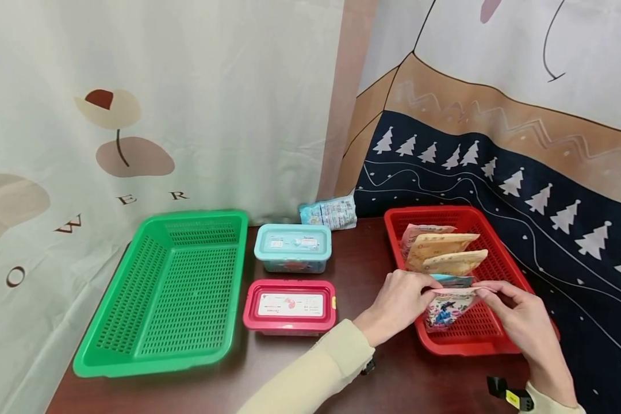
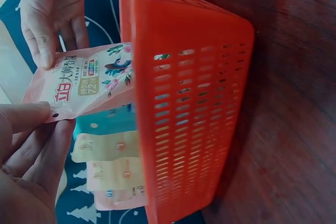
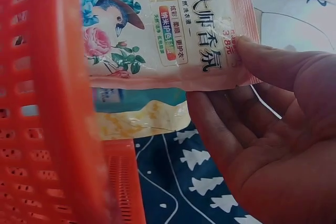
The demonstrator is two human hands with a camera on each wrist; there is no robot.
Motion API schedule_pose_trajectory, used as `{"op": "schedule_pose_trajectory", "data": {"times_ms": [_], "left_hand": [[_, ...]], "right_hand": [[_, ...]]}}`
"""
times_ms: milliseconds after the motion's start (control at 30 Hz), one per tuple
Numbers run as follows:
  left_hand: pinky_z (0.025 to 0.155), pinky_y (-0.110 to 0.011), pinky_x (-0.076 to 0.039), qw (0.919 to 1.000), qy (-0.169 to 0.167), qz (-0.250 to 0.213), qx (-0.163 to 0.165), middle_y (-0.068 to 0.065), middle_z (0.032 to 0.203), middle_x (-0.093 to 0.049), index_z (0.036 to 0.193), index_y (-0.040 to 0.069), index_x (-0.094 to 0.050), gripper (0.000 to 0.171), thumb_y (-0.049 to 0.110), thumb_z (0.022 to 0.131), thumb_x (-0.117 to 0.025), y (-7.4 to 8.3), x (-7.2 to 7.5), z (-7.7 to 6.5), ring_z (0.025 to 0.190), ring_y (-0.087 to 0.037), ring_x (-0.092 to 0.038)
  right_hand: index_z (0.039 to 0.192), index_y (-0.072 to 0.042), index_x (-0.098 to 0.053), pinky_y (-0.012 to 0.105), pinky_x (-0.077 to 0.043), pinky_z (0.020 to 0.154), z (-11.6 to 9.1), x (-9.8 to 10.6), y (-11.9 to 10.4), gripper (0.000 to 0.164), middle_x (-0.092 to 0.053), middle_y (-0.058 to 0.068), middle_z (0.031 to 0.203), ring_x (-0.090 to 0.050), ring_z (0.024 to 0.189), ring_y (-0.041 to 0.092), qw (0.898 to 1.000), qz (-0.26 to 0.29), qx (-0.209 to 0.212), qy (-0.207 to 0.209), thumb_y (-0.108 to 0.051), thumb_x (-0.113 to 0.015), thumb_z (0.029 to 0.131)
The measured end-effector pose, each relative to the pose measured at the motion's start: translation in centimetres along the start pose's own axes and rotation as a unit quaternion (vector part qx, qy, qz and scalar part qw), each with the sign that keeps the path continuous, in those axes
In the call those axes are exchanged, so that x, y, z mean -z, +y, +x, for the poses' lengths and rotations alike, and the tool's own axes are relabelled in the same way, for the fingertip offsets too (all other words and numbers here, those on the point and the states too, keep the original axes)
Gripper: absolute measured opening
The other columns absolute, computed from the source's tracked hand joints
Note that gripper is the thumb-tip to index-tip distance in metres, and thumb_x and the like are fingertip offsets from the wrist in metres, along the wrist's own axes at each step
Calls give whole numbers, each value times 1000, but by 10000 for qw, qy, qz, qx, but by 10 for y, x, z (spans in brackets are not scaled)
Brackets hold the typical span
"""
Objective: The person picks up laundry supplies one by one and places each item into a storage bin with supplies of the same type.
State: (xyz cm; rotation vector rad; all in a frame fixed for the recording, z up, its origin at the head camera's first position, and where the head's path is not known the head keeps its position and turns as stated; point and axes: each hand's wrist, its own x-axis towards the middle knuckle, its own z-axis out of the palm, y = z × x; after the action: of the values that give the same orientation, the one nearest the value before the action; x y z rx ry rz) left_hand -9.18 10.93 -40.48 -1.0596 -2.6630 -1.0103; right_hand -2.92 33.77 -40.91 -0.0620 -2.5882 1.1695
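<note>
Both hands are at a pink laundry detergent pouch (image 1: 447, 310) printed with flowers and a bird, upright in the front part of the red basket (image 1: 489, 339). My left hand (image 1: 401, 299) pinches one top corner of the pouch between thumb and fingers. The opposite corner is pinched by my right hand (image 1: 522, 319), its thumb on the printed face in the right wrist view. Directly behind stands a blue-green pouch (image 2: 105, 121), mostly hidden in the head view. Farther back in the basket are two yellowish pouches (image 1: 437, 248) and a pink one (image 1: 426, 229).
To the left lies a green basket (image 1: 235, 287). Between the baskets are a light blue lidded box (image 1: 293, 241) and a dark pink lidded box (image 1: 290, 305). A blue-and-white packet (image 1: 331, 213) leans by the curtain behind. The dark wooden table (image 1: 362, 259) carries them all.
</note>
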Motion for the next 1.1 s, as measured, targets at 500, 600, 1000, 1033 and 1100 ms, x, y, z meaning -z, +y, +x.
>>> {"op": "schedule_pose_trajectory", "data": {"times_ms": [500, 600, 1000, 1033, 1100], "left_hand": [[66, -5, -44, 9990, 321, 227, -224, 8, 99, -78, 106, 20, -83, 12, 21, 97, -76, -15, -24, -10, 76, 6, -63], [73, -7, -49, 9985, 354, 321, -278, 8, 101, -78, 106, 21, -83, 12, 22, 96, -76, -15, -27, -12, 82, 4, -68], [63, -7, -42, 9991, 228, 294, -187, 11, 101, -75, 110, 21, -80, 15, 25, 96, -77, -11, -30, -15, 71, 6, -56], [61, -7, -40, 9994, 184, 267, -155, 11, 103, -75, 113, 21, -79, 18, 25, 96, -77, -11, -29, -16, 69, 7, -53], [62, -7, -42, 9995, 110, 275, -130, 10, 109, -75, 118, 22, -78, 23, 28, 95, -77, -12, -28, -18, 72, 7, -55]], "right_hand": [[110, 0, -76, 15, -41, 62, 2, -11, 14, 16, -76, -2, 89, -54, 78, -4, 9990, -345, -100, -280, -9, -72, 98], [112, -1, -76, 14, -43, 64, 1, -10, 15, 16, -77, 4, 92, -55, 80, -6, 9982, -415, -131, -418, -8, -70, 99], [124, -6, -71, 9, -48, 70, -6, -4, 5, 32, -72, 13, 114, -59, 88, -12, 9963, -524, -193, -656, -23, -75, 98], [125, -7, -71, 8, -47, 71, -7, -3, 4, 33, -72, 13, 116, -57, 91, -15, 9960, -592, -164, -650, -25, -75, 98], [125, -10, -71, 6, -43, 74, -9, -1, 2, 33, -70, 11, 119, -53, 97, -16, 9955, -717, -86, -614, -27, -75, 98]]}}
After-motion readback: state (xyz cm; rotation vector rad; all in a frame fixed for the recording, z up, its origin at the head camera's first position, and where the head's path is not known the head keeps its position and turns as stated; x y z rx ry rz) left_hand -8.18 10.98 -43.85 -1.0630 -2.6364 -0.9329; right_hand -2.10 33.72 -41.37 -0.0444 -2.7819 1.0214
